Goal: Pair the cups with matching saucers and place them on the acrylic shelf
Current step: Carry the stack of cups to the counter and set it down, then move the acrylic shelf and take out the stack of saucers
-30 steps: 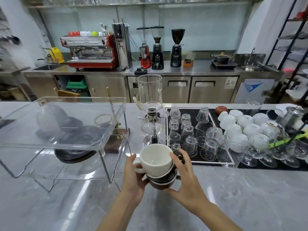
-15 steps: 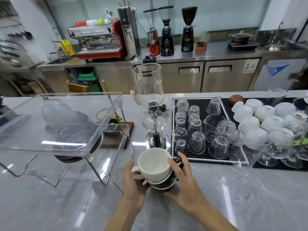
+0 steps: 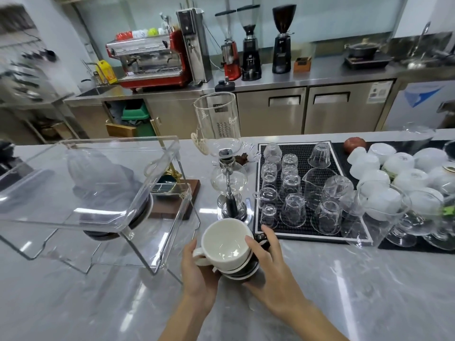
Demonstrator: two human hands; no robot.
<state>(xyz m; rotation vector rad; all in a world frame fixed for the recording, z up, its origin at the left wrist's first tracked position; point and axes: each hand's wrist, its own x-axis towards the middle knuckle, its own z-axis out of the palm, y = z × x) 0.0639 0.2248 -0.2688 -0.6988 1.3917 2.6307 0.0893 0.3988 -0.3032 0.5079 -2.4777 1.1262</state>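
head view: at lower centre of the frame both hands carry a white cup (image 3: 225,244) sitting upright on a stack of dark and white saucers (image 3: 242,270). the left hand (image 3: 198,271) curls under the stack's left side beside the cup's handle, gripping it; the right hand (image 3: 269,264) wraps the right side, its thumb laid on the cup's rim. the acrylic shelf (image 3: 98,193) fills the left of the frame, its near right leg just beside the left hand.

directly above the cup stands a glass siphon brewer (image 3: 225,168), and to its right a black bar mat (image 3: 302,188) with upturned glasses. upturned white cups (image 3: 394,168) crowd the right edge of the frame, partly behind stemmed glasses. a wooden base (image 3: 177,200) with a brass stand sits behind the shelf. at upper left of the frame a red espresso machine (image 3: 147,62) stands on the back counter, with grinders (image 3: 251,43) at upper centre.

under and through the shelf lie dark round shapes, perhaps saucers with a cup; the clear panels smear them too much to be sure. how many saucers are in the held stack is hard to count. the far left of the frame is blurred.

against the picture half a second ago, the cup and stack sit slightly nearer the lower edge, and the grip is the same.
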